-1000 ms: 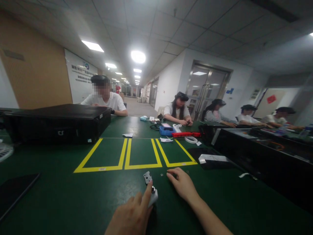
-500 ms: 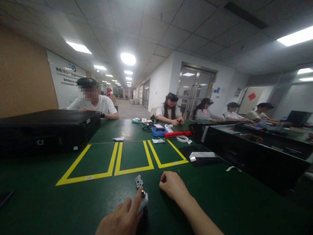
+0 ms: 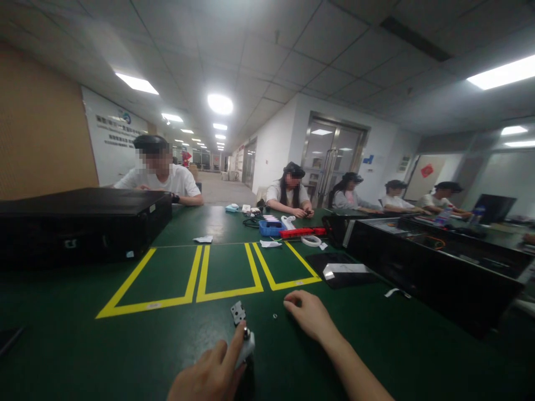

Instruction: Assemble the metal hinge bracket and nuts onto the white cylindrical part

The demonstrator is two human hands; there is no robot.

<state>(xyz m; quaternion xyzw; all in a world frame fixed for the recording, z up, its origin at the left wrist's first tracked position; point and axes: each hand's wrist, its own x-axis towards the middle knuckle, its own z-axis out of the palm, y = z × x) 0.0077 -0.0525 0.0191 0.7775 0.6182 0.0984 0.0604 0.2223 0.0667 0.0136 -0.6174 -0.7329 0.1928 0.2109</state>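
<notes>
My left hand (image 3: 209, 365) is closed around a white device with a round silvery metal knob (image 3: 246, 333). My index finger lies stretched along it, its tip next to the knob. A grey plate with dark holes (image 3: 238, 313) shows just beyond that fingertip; whether it joins the white part I cannot tell. To the right, my right hand (image 3: 311, 314) rests low over the table with its fingers curled in toward the thumb; what they hold, if anything, is hidden. A small shiny nut-like ring (image 3: 275, 316) lies on the green tabletop between my hands, apart from both.
Yellow tape frames (image 3: 229, 291) mark the table ahead. A black case (image 3: 83, 223) stands left, an opened black case (image 3: 434, 278) right. Farther back are a blue tray (image 3: 271, 228), a red strip (image 3: 303, 232) and a tape roll (image 3: 311, 241). Several people sit around.
My right hand has moved a little to the right, and the small ring now shows on the table where that hand was. My left hand has barely moved.
</notes>
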